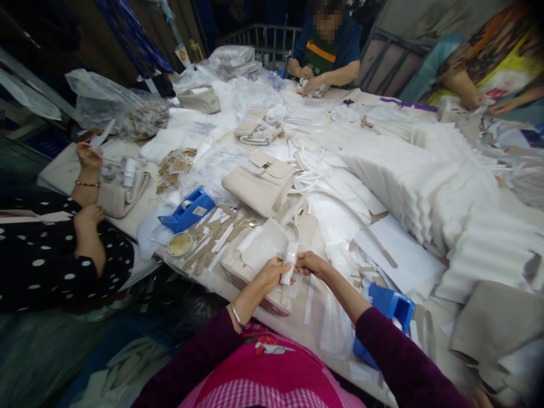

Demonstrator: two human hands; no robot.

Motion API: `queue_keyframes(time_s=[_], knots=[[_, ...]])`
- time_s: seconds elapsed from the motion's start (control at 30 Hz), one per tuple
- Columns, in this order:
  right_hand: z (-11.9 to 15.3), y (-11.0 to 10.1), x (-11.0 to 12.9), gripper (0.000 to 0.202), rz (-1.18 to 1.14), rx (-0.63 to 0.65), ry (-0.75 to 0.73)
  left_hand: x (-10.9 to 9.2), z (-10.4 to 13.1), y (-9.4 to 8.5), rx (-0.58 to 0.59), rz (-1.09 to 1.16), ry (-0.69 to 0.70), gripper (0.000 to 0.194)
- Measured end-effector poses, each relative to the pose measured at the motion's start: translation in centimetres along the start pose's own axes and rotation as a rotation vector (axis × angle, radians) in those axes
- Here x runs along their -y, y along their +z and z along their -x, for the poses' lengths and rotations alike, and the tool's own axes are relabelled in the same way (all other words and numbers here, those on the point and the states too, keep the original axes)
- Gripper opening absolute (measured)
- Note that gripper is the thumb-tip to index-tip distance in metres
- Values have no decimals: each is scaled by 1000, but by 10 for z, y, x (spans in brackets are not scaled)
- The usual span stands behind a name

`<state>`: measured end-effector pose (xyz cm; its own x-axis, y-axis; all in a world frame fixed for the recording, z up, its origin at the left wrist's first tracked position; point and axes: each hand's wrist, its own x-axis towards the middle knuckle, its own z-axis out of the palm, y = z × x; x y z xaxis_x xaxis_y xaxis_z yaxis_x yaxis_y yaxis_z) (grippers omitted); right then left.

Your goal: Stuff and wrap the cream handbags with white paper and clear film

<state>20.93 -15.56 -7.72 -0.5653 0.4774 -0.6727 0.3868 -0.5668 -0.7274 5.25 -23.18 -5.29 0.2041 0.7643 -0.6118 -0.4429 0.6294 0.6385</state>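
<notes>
My left hand (274, 272) is closed around a small white wrapped piece (289, 263), perhaps part of a strap in white wrapping; I cannot tell what is inside. From the right, my right hand (310, 263) pinches at the edge of the same piece, its fingertips partly hidden. Below and left of both hands lies a cream handbag (255, 252) at the table's near edge, partly covered by my left forearm. Just beyond it sits another cream handbag (261, 184) with a flap and a metal clasp.
Blue tape dispensers stand left (189, 209) and right (391, 311) of me, with loose strips (219, 235) and a round tape roll (180, 243) nearby. A tall stack of white foam sheets (408, 170) fills the right. Co-workers handle things at the left, far side and far right.
</notes>
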Motion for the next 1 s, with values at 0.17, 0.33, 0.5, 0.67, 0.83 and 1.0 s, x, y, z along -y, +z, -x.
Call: queue_keyframes(time_s=[0.17, 0.33, 0.5, 0.67, 0.83, 1.0], knots=[[5, -13, 5, 15, 82, 133, -93, 0, 3, -3, 3, 4, 26, 40], [3, -19, -9, 19, 63, 71, -88, 1, 3, -3, 13, -5, -6, 44], [-4, -7, -7, 19, 75, 114, -138, -1, 5, -1, 41, -58, 7, 46], [26, -26, -12, 30, 133, 122, -61, 1, 5, -1, -24, -63, 2, 43], [57, -44, -28, 31, 186, 103, 60, 2, 3, -1, -30, -82, -1, 39], [65, -40, -24, 29, 246, 27, -18, -1, 4, 0, -23, -115, -9, 39]])
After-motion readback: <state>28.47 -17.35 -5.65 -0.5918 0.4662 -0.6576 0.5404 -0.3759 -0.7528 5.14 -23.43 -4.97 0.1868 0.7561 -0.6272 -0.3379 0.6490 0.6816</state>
